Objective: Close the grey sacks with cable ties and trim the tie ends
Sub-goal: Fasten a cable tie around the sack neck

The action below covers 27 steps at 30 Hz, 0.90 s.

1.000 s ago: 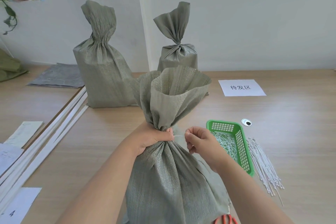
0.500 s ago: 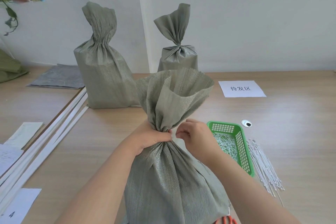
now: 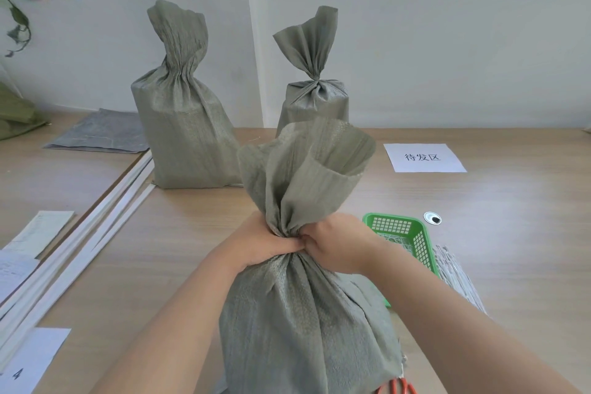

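A grey woven sack [image 3: 297,313] stands right in front of me, its top gathered into a neck with the open mouth flaring above. My left hand [image 3: 259,243] grips the neck from the left. My right hand [image 3: 335,245] grips it from the right, fingers meeting those of the left hand at the gather. No cable tie shows between the fingers. Farther back stand two more grey sacks: a tall sack [image 3: 182,125] with a gathered neck on the left and a smaller tied sack [image 3: 315,99] behind the near one.
A green basket [image 3: 412,233] of white tie offcuts sits to the right, with a bundle of white cable ties [image 3: 457,278] beside it. Orange scissor handles [image 3: 396,389] peek out at the bottom. A paper label [image 3: 423,157], white strips [image 3: 80,240] and papers lie on the wooden table [image 3: 511,233].
My right hand, which was pinching a thin tie end just right of the neck, has moved left and closed around the gathered neck against my left hand.
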### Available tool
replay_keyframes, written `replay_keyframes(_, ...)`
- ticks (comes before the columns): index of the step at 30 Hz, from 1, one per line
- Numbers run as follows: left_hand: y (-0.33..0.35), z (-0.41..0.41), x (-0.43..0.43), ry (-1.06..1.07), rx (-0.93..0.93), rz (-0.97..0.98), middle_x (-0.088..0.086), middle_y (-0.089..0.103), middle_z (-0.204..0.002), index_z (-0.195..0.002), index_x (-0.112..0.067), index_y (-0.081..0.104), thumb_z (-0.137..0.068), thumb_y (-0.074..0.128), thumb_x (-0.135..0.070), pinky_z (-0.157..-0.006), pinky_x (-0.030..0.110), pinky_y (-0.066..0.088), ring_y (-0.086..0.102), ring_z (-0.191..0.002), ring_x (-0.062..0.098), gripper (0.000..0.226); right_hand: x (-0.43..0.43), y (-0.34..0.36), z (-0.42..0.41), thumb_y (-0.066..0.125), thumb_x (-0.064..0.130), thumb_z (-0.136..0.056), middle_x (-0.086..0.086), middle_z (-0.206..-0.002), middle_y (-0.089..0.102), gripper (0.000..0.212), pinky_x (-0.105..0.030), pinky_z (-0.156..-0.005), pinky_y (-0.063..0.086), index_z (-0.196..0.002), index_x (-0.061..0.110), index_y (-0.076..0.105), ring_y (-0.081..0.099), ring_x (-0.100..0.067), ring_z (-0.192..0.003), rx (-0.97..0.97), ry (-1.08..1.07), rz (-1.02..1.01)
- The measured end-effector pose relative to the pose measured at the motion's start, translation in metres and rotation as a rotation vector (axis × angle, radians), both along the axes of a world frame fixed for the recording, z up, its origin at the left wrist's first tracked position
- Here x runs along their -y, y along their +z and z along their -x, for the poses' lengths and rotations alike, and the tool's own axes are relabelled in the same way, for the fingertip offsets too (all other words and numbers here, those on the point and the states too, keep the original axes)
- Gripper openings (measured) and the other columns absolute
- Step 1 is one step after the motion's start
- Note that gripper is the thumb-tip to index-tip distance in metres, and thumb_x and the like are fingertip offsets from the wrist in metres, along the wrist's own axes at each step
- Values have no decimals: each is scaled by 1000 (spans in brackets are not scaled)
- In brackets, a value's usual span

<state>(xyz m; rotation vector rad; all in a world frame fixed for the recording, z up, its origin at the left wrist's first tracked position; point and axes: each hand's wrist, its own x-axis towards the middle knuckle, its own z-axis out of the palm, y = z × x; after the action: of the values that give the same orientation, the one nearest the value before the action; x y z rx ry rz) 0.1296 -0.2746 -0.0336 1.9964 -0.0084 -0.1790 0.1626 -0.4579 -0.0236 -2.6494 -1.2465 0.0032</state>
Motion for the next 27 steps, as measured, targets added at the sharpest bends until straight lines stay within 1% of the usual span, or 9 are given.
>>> replay_keyframes(2,-1,2,-2,6,10,-15,-7,76,-98,-101,-24,74,-74,81,-13,-82,18,54,68,-97,2,30,-1,1,-2,33,34,-85,-5,-79,64,34,-41,-62,52,-80,14,61,58,-30,-73,49,48,-43)
replay_keyframes(6,3,6,-2,1,-1,-83,-12,74,-96,-99,-28,73,-79,76,-19,-69,6,48,64,-89,-9,22,-2,-3,-1,47,29,-77,-4,-62,59,16,-38,-47,50,-68,17,53,56,-27,-55,73,85,-209)
replay_keyframes(10,7,4,-4,-83,9,-107,-27,66,-111,-103,-49,64,-80,78,-36,-88,13,45,56,-104,-16,30,8,-10,-7,44,30,-76,-9,-57,58,28,-40,-48,48,-66,8,57,54,-31,-52,56,64,-254)
replay_keyframes(12,5,2,-4,-88,18,-126,-25,66,-112,-106,-46,65,-80,76,-36,-88,13,44,56,-105,-14,30,13,-11,-10,42,30,-76,-11,-52,50,30,-42,-46,44,-59,6,50,48,-32,-48,44,58,-256)
replay_keyframes(14,3,-1,-3,-92,6,-124,-21,69,-109,-104,-40,68,-76,75,-39,-86,13,44,58,-103,-11,29,15,-10,-10,42,28,-75,-9,-47,40,26,-41,-42,38,-53,14,36,40,-32,-44,25,62,-286)
replay_keyframes(17,1,-2,-3,-99,-5,-132,-17,72,-101,-93,-35,72,-69,72,-48,-90,22,48,63,-100,-3,27,15,-12,-4,39,27,-73,3,-44,21,27,-29,-42,24,-53,23,21,26,-23,-42,-10,48,-332)
replay_keyframes(20,-1,-3,-5,-52,-31,-107,-16,74,-95,-89,-32,76,-76,79,-32,-87,22,50,66,-93,-4,14,13,-19,-1,40,27,-75,3,-44,21,27,-26,-43,22,-52,17,31,23,-17,-44,-63,-7,-369)
replay_keyframes(23,-2,-2,-8,28,-43,-25,-16,76,-98,-100,-29,75,-72,85,-23,-88,26,52,68,-94,-2,30,13,-28,1,43,31,-77,4,-48,34,23,-31,-48,31,-60,15,46,30,-15,-47,-110,-84,-407)
replay_keyframes(27,-2,0,-8,61,-22,-16,-13,75,-101,-106,-27,72,-72,86,-20,-85,24,51,68,-95,-1,38,22,-44,8,62,23,-83,8,-49,36,5,-29,-53,31,-83,22,57,31,-10,-47,-245,-263,-542)
